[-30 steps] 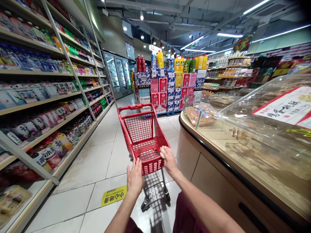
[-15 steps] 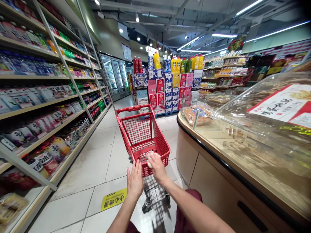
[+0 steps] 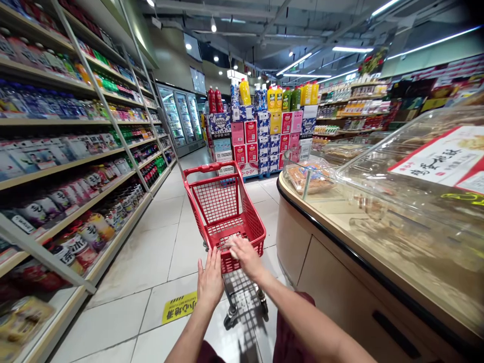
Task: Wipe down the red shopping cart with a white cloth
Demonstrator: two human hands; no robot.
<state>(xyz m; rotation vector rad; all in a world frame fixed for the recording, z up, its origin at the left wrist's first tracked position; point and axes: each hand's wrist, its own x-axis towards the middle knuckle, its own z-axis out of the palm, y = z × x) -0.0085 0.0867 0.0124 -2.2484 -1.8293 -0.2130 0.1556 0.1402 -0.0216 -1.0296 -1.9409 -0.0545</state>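
A red plastic shopping cart (image 3: 252,217) with grid walls stands in front of me on the tiled floor. My left hand (image 3: 210,276) rests against the rim of its near side, fingers stretched and thumb apart. Closed around a crumpled whitish cloth (image 3: 231,241), my right hand (image 3: 245,256) is at the same near rim. The cloth is partly hidden by the fingers. Two dark caster wheels (image 3: 230,317) show below the basket.
Shelves of drinks (image 3: 75,191) line the left. A curved counter (image 3: 321,237) with clear covers stands close on the right. Stacked cartons topped with juice bottles (image 3: 264,141) rise ahead, glass-door fridges (image 3: 181,118) behind. A yellow wet-floor sticker (image 3: 178,307) lies on the tiles.
My right hand has shifted slightly along the cart's near rim with the cloth. My left hand stays at the rim. The view has moved a little.
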